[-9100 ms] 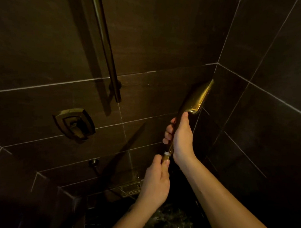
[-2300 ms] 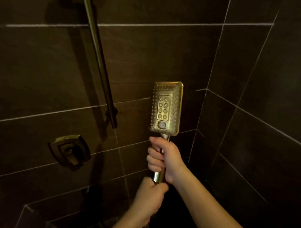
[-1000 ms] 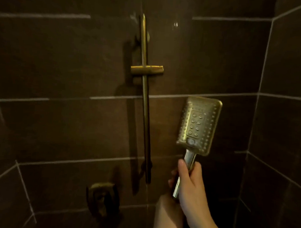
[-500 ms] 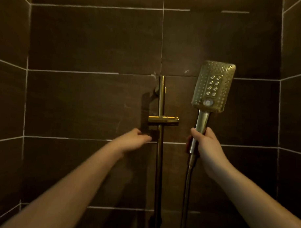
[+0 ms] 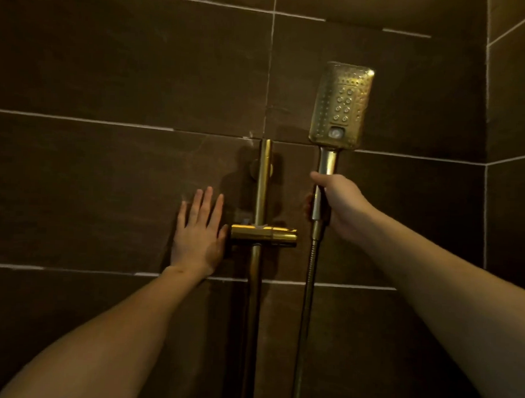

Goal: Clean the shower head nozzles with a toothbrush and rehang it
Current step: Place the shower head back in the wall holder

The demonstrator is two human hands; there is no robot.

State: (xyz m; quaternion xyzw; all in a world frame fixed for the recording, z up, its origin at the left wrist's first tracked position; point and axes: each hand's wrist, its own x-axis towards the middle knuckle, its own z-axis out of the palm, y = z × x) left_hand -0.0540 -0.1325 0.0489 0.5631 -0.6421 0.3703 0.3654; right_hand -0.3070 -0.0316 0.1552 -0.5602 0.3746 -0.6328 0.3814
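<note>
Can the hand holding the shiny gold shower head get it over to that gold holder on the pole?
Probably yes. The right hand holds the gold rectangular shower head just right of the gold holder bracket, with nothing between them. The left hand lies flat at the bracket's other end.

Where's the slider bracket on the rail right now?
Head view, centre: the bracket sits across the vertical rail, between the flat left hand beside it and the hose under the shower head.

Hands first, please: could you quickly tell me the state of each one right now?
Left hand: open, fingers straight, beside the slider bracket.
Right hand: closed around the shower head handle.
</note>
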